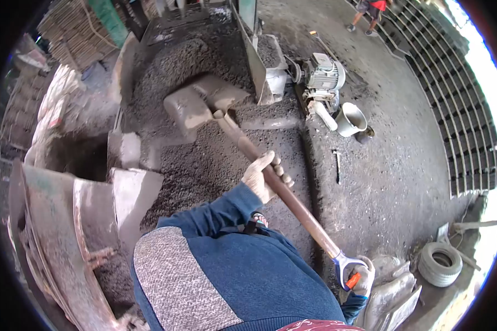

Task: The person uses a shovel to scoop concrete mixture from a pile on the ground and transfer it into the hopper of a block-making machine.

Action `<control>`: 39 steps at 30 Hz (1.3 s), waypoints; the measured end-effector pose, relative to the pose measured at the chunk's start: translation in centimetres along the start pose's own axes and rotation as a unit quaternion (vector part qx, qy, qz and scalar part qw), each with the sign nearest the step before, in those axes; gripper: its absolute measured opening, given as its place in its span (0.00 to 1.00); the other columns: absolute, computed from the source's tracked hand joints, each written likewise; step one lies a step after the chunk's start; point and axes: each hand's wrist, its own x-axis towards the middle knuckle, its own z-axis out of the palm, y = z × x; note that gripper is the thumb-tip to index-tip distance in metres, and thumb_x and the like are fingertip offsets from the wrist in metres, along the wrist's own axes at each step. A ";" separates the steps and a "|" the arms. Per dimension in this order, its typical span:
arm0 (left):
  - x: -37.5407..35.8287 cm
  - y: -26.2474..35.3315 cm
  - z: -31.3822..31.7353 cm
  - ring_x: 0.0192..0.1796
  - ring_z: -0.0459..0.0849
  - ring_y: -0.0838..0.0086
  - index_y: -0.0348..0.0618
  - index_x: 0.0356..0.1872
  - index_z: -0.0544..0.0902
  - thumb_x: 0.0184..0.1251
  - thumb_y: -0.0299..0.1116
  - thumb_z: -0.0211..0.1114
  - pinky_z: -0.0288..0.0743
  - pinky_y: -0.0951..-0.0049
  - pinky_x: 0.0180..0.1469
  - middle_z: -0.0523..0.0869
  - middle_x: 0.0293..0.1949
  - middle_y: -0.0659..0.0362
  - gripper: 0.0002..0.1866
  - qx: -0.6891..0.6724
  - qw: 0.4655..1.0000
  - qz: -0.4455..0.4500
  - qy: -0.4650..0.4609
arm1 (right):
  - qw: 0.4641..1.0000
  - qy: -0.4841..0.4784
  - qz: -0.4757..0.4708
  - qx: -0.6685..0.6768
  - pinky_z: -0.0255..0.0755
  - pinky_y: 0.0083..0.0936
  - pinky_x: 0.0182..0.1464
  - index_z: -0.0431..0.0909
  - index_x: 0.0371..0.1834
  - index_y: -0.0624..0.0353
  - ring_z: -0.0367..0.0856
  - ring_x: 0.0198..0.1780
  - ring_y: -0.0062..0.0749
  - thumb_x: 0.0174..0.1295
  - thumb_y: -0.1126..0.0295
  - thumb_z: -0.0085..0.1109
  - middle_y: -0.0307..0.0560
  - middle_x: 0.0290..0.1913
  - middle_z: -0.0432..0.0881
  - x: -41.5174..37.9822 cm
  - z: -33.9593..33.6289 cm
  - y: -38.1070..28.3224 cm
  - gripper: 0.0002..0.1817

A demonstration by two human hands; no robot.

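Wooden shovel (243,140) shaft | left hand (264,177) fingers clenched mid-shaft | right hand (362,277) fingers grasping end grip

The shovel (204,105) in my grip has a broad, scoop-shaped metal blade, grey and dusty, lifted face up above the dark gravel pile (204,160). Its brown wooden shaft slants from the blade down toward me, ending in a metal D-handle with an orange crossbar. The gravel pile is coarse, dark grey, spread across the floor beneath the blade.
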 end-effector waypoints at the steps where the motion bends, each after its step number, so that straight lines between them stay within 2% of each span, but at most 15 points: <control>1: 0.0 0.8 -0.4 0.32 0.81 0.60 0.45 0.33 0.77 0.75 0.41 0.57 0.76 0.47 0.52 0.79 0.26 0.59 0.12 0.028 0.999 -0.022 0.029 | 1.000 0.004 -0.006 -0.015 0.78 0.23 0.38 0.80 0.52 0.70 0.81 0.31 0.29 0.46 0.75 0.57 0.47 0.35 0.84 -0.5 1.6 -0.9 0.25; 4: -1.3 3.5 1.5 0.34 0.82 0.60 0.44 0.34 0.78 0.69 0.39 0.62 0.75 0.45 0.53 0.78 0.25 0.59 0.10 0.047 0.995 -0.059 0.060 | 0.981 0.129 -0.036 0.137 0.75 0.20 0.34 0.80 0.47 0.68 0.80 0.29 0.28 0.44 0.75 0.57 0.43 0.31 0.82 -4.1 3.3 -1.4 0.22; 7: -0.7 7.3 0.7 0.33 0.82 0.59 0.45 0.35 0.80 0.59 0.36 0.65 0.75 0.44 0.53 0.80 0.26 0.59 0.08 0.008 0.993 -0.099 0.069 | 0.983 0.159 -0.044 0.080 0.68 0.20 0.25 0.77 0.51 0.65 0.73 0.22 0.24 0.46 0.73 0.54 0.38 0.23 0.74 -7.9 7.1 -4.6 0.24; 10: 0.0 11.5 0.5 0.32 0.82 0.59 0.45 0.33 0.79 0.58 0.37 0.60 0.75 0.46 0.49 0.79 0.25 0.59 0.08 0.038 0.993 -0.090 0.065 | 0.973 0.186 -0.109 0.078 0.69 0.18 0.29 0.78 0.48 0.63 0.74 0.25 0.23 0.45 0.71 0.56 0.38 0.28 0.77 -10.6 11.8 -5.1 0.23; 13: 2.0 16.0 0.3 0.29 0.82 0.59 0.45 0.32 0.77 0.59 0.37 0.59 0.76 0.44 0.45 0.78 0.23 0.61 0.08 0.080 0.992 -0.058 0.079 | 0.982 0.180 -0.051 0.027 0.72 0.19 0.32 0.78 0.45 0.62 0.77 0.28 0.25 0.42 0.70 0.57 0.39 0.31 0.79 -11.1 18.1 -7.7 0.22; 14: 2.9 17.4 -0.5 0.29 0.82 0.59 0.45 0.31 0.77 0.59 0.38 0.59 0.76 0.44 0.45 0.78 0.23 0.61 0.08 0.084 0.992 -0.062 0.072 | 0.978 0.190 -0.069 0.059 0.72 0.21 0.29 0.79 0.42 0.66 0.77 0.25 0.26 0.41 0.77 0.56 0.43 0.29 0.80 -10.4 19.6 -7.6 0.19; 18: 6.3 23.6 -0.9 0.25 0.78 0.61 0.43 0.33 0.77 0.60 0.37 0.60 0.75 0.49 0.39 0.78 0.22 0.61 0.08 0.087 0.991 -0.040 0.088 | 0.982 0.125 -0.011 0.142 0.73 0.21 0.31 0.79 0.45 0.66 0.77 0.26 0.26 0.46 0.78 0.57 0.43 0.31 0.82 -8.0 25.9 -7.8 0.19; 21: 9.8 28.4 -1.0 0.21 0.72 0.66 0.43 0.32 0.76 0.63 0.36 0.60 0.71 0.53 0.32 0.73 0.20 0.65 0.08 0.166 0.977 0.060 0.121 | 0.981 0.060 -0.019 0.186 0.74 0.22 0.35 0.78 0.51 0.66 0.80 0.32 0.26 0.52 0.78 0.60 0.44 0.35 0.82 -6.0 31.8 -9.3 0.20; 25: 14.5 36.1 -1.6 0.20 0.70 0.72 0.52 0.26 0.72 0.67 0.45 0.63 0.71 0.61 0.30 0.70 0.19 0.67 0.14 0.251 0.943 0.144 0.164 | 0.965 -0.094 -0.133 0.205 0.78 0.26 0.42 0.74 0.63 0.64 0.82 0.38 0.28 0.59 0.77 0.62 0.45 0.40 0.83 -5.2 37.5 -11.4 0.25; 26: 14.7 36.1 -1.5 0.20 0.71 0.72 0.53 0.25 0.71 0.68 0.48 0.63 0.72 0.61 0.29 0.71 0.19 0.67 0.16 0.273 0.922 0.185 0.203 | 0.952 -0.161 -0.186 0.181 0.79 0.27 0.43 0.72 0.65 0.64 0.83 0.39 0.28 0.60 0.77 0.63 0.45 0.41 0.83 -4.4 37.4 -10.2 0.27; 28: 11.9 33.5 0.2 0.19 0.72 0.73 0.55 0.23 0.70 0.70 0.50 0.63 0.72 0.62 0.28 0.71 0.18 0.68 0.19 0.274 0.917 0.195 0.216 | 0.949 -0.180 -0.152 0.207 0.80 0.28 0.43 0.71 0.67 0.63 0.83 0.38 0.29 0.60 0.76 0.63 0.45 0.41 0.83 -6.0 34.0 -11.0 0.29; 29: 10.3 31.2 0.5 0.19 0.72 0.74 0.55 0.24 0.70 0.71 0.49 0.61 0.71 0.62 0.27 0.71 0.18 0.69 0.18 0.277 0.927 0.194 0.163 | 0.946 -0.195 -0.139 0.218 0.80 0.28 0.43 0.71 0.68 0.63 0.83 0.38 0.29 0.59 0.76 0.64 0.45 0.42 0.83 -6.3 31.9 -11.2 0.30; 32: 5.0 22.0 2.9 0.20 0.72 0.72 0.55 0.29 0.70 0.70 0.45 0.59 0.70 0.59 0.29 0.71 0.18 0.70 0.13 0.186 0.958 0.155 0.150 | 0.957 -0.046 -0.115 0.264 0.79 0.26 0.35 0.71 0.66 0.67 0.82 0.29 0.29 0.54 0.78 0.63 0.46 0.31 0.83 -7.0 24.0 -8.2 0.32; 36: 0.7 11.6 2.2 0.20 0.71 0.69 0.54 0.27 0.71 0.62 0.35 0.59 0.71 0.56 0.37 0.72 0.17 0.67 0.07 0.188 0.977 0.079 0.069 | 0.979 0.060 -0.074 0.181 0.76 0.26 0.27 0.80 0.48 0.67 0.80 0.24 0.29 0.53 0.79 0.59 0.46 0.27 0.82 -4.7 15.5 2.8 0.17; 39: -2.3 5.1 1.6 0.22 0.75 0.66 0.52 0.32 0.74 0.67 0.34 0.58 0.73 0.47 0.46 0.74 0.18 0.65 0.03 0.145 0.986 0.015 0.080 | 0.987 0.068 -0.010 0.142 0.76 0.24 0.34 0.82 0.37 0.65 0.81 0.28 0.27 0.50 0.80 0.61 0.42 0.28 0.83 -7.1 8.5 9.0 0.10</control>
